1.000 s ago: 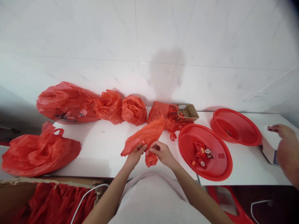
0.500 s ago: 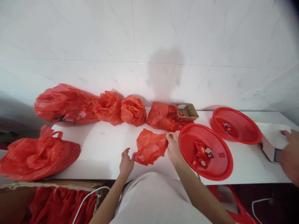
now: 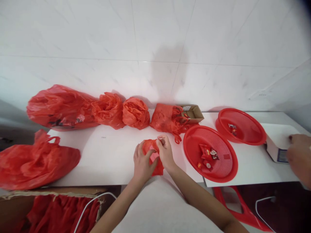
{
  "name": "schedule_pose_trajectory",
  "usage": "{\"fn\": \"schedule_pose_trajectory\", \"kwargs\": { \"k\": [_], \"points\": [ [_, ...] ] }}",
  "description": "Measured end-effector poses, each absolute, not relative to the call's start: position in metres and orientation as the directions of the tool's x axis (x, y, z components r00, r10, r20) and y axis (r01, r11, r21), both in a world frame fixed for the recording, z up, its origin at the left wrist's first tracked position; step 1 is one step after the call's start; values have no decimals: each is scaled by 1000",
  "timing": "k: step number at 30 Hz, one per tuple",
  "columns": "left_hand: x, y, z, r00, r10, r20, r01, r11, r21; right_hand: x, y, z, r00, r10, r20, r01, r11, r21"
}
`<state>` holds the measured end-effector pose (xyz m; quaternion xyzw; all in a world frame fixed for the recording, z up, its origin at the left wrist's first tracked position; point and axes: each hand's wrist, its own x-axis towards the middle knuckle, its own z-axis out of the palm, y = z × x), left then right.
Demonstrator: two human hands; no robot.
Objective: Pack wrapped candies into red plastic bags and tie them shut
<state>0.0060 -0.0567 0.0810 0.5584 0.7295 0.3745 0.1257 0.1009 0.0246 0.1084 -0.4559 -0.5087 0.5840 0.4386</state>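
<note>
A small red plastic bag (image 3: 152,157) lies bunched at the near edge of the white table (image 3: 109,158). My left hand (image 3: 142,163) covers its left side with fingers curled onto it. My right hand (image 3: 165,152) pinches its top edge between thumb and fingers. Both hands are close together over the bag. A red mesh basket (image 3: 210,153) with a few wrapped sweets (image 3: 206,155) in it sits just to the right of my right hand.
Several stuffed red bags (image 3: 109,110) line the wall, and another big one (image 3: 36,161) hangs over the left table end. A small cardboard box (image 3: 191,113) and a second red basket (image 3: 240,126) stand at the back right. Another person's hand (image 3: 298,158) touches a white box (image 3: 277,145).
The bag was spread out between my hands; both hands have now closed in on it and bunched it small. The other person's hand has shifted slightly on the white box.
</note>
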Motion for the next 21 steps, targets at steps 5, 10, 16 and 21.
{"fn": "schedule_pose_trajectory", "kwargs": {
  "k": [5,10,16,21],
  "points": [
    [-39,-47,57,-523,850,-59,535,382,753,116,26,99,-488,867,99,153,196,-968],
    [-81,-49,54,-579,790,-202,333,456,825,150,45,74,-685,726,-50,615,541,-573],
    [-76,-51,63,-480,785,-393,28,461,887,183,87,58,-553,738,-386,829,446,-337],
    [-73,-57,73,-410,789,-457,-26,491,871,226,106,78,-668,625,-403,707,366,-605]
  ]
}}
